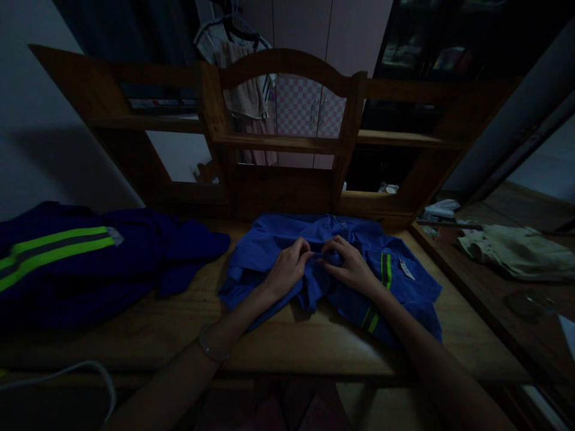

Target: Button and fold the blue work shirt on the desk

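Note:
A blue work jacket point(274, 236) with yellow-green reflective stripes and a small white tag lies spread and rumpled on the wooden desk point(350, 362). Near its middle, my left hand point(290, 266) pinches a fold of the fabric between thumb and fingers. My right hand point(348, 266) grips the cloth just beside it, fingers curled and thumb underneath. Only a small gap separates the two hands. Exactly which part of the jacket they hold is too dark to make out. A bracelet circles my left wrist.
On the left lies a darker blue garment point(135, 257) with a wide reflective band. A wooden shelf frame point(287, 143) rises at the back. To the right, a side table point(489, 281) carries a pale folded cloth point(516, 251). A white cable point(90, 365) curls at lower left.

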Demonstrator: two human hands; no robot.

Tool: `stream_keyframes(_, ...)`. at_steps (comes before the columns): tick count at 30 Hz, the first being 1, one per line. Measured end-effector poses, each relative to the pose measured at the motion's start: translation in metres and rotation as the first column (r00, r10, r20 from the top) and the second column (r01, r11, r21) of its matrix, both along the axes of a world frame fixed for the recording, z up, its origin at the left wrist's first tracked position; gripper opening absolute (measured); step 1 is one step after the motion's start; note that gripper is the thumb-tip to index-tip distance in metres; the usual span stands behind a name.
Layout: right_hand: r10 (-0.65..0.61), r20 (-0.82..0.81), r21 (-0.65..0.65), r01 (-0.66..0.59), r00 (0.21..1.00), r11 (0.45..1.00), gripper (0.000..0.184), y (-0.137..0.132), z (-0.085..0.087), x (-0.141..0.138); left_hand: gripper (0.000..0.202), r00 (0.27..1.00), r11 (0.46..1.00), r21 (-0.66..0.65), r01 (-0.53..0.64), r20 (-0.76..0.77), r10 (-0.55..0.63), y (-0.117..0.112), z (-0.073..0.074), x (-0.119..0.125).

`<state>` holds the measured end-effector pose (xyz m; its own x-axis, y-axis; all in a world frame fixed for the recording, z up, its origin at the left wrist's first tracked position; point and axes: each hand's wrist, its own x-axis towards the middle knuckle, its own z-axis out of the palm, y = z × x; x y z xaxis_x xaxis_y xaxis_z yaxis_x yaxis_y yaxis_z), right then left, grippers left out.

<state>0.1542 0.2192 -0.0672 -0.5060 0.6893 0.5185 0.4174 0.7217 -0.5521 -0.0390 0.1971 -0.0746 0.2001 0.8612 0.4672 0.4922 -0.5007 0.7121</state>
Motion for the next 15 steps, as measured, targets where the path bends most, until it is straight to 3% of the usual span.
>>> stream_keyframes(3,0.018,-0.049,-0.06,-0.021,0.999,0.998,0.015,0.001,-0.002,-0.001,0.01,0.992,0.994,-0.107,0.018,0.123,-0.005,0.004,-0.007,0.0)
stream_keyframes(5,0.02,-0.065,-0.107,-0.027,0.998,0.994,0.015,0.003,-0.003,0.0,0.02,0.961,0.966,-0.243,0.092,0.277,-0.022,0.009,-0.012,-0.002)
stream_keyframes(9,-0.035,-0.084,-0.187,0.019,0.996,0.982,0.022,0.008,-0.005,0.003,0.045,0.849,0.805,-0.512,0.301,0.528,0.017,0.016,-0.016,-0.008)
stream_keyframes(11,-0.054,-0.099,-0.219,0.031,0.994,0.975,0.025,0.01,-0.005,0.003,0.045,0.826,0.759,-0.549,0.35,0.564,0.027,0.015,-0.016,-0.01)
stream_keyframes(15,-0.046,-0.132,-0.252,0.011,0.99,0.968,0.028,0.01,-0.004,0.002,0.04,0.8,0.749,-0.522,0.409,0.599,-0.019,0.013,-0.015,-0.01)
